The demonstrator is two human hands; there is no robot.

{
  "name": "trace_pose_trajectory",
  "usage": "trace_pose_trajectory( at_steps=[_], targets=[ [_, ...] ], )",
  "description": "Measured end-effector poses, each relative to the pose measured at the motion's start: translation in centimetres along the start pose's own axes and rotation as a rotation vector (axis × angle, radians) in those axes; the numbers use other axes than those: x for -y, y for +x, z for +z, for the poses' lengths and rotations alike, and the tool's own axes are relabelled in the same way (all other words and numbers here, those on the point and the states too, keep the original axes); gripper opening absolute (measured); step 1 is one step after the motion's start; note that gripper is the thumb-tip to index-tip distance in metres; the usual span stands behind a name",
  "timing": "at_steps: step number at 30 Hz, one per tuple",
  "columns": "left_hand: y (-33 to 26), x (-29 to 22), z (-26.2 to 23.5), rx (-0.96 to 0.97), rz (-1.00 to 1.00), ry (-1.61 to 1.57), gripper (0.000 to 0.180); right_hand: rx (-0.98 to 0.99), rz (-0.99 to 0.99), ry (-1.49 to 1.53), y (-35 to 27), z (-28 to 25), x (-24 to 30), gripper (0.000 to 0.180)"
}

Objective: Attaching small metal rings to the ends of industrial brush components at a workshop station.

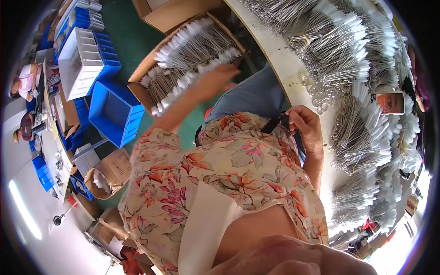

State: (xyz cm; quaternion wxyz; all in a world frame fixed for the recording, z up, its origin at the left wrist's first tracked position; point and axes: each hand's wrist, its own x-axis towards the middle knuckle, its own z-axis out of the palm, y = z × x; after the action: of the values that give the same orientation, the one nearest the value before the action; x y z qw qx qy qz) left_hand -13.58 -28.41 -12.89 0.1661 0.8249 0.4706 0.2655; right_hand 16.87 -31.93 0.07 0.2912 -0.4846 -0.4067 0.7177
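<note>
a flowered top [247, 172] fills the lower middle, nearest of all. the left hand [217, 81] is blurred by the near edge of a cardboard carton [140, 95], toward its right corner; i cannot tell whether its fingers hold anything. the right hand [305, 126], beside the left edge of the worktop [288, 64], seems to pinch a black strip [273, 123]. boxed wire brushes [201, 52] make the carton look well filled; many loose bundles [339, 46] lie along the worktop.

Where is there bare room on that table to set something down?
A narrow strip of the table lies bare between its edge and the metal rings and wire bundles. Beyond, bundles crowd it. The cardboard box is packed.
</note>
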Motion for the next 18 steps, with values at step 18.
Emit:
trace_pose_trajectory(
  at_steps=[18],
  targets=[
    [46.5,-10.8,-6.2,0.342,-0.056,-0.648,0.029,-0.439,-0.474,0.091,-18.2,-14.8,8.3,0.024]
  ],
)
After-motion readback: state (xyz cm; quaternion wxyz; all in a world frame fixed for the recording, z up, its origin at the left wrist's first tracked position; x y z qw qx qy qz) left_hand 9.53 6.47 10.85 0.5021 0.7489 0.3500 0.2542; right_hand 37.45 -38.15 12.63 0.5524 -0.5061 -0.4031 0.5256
